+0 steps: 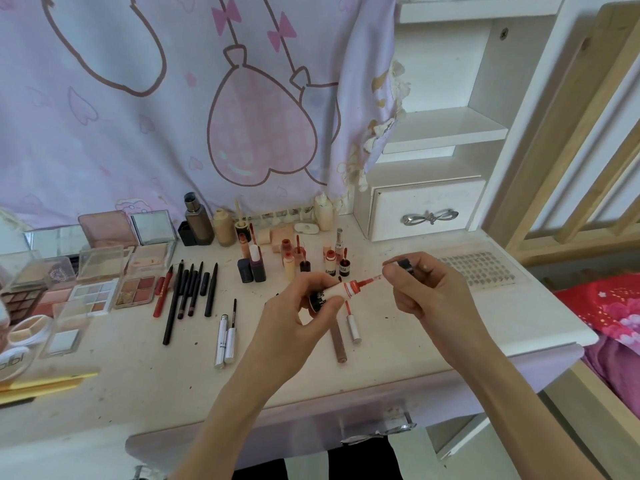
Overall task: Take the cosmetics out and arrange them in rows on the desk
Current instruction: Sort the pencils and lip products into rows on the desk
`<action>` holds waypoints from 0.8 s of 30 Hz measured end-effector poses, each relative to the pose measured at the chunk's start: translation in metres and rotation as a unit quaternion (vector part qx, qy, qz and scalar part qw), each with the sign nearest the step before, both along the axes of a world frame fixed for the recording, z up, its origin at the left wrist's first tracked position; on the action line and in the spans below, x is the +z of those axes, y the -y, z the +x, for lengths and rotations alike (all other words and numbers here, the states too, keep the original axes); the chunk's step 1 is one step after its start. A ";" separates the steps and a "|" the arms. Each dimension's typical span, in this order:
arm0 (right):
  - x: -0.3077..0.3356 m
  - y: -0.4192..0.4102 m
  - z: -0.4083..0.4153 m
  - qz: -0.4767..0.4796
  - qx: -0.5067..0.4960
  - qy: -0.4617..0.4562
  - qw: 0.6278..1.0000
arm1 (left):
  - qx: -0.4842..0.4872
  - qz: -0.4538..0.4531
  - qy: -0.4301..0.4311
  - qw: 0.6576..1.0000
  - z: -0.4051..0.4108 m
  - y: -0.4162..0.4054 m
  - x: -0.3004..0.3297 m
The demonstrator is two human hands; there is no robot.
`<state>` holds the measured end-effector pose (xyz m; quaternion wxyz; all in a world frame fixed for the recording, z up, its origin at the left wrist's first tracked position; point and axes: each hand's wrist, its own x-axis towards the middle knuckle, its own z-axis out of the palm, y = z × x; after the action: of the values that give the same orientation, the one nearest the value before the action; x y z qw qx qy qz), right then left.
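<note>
My left hand (304, 303) grips a white lip-gloss tube (337, 292) with a red neck, held sideways above the desk (138, 348). My right hand (419, 289) pinches its black cap (406, 265), with the red wand (370, 280) drawn out of the tube's mouth. Several pencils (188, 292) lie in a row at centre left. Open palettes (93, 289) sit further left. Small lip bottles (311, 261) stand in a cluster behind my hands. A brown gloss tube (338, 341) and a silver-capped wand (353, 325) lie under my hands.
Foundation bottles (207, 223) stand at the back against a pink curtain (173, 98). A white drawer unit (426, 209) with shelves is at the back right. A studded mat (478, 268) lies at the right. Two silver tubes (225, 337) lie at centre. Red bedding (609, 306) is beyond the desk's right edge.
</note>
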<state>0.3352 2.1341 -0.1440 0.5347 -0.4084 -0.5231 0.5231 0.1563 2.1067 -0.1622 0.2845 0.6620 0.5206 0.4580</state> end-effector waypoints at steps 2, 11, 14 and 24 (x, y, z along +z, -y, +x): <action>0.000 0.001 -0.002 0.004 -0.005 0.005 1.000 | -0.001 0.001 -0.005 1.000 0.000 0.000 0.001; 0.007 0.004 -0.002 0.049 -0.060 0.117 0.990 | 0.007 0.008 -0.008 1.000 -0.002 0.004 0.005; 0.007 0.004 0.002 0.049 -0.084 0.099 0.990 | 0.012 0.012 -0.004 1.000 -0.002 0.004 0.006; 0.008 0.013 -0.010 0.092 -0.083 0.134 0.983 | 0.034 0.045 -0.066 0.996 0.006 0.004 0.007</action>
<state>0.3247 2.1212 -0.1360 0.5365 -0.4661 -0.6003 0.3668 0.1623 2.1024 -0.1548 0.2039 0.6850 0.5388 0.4460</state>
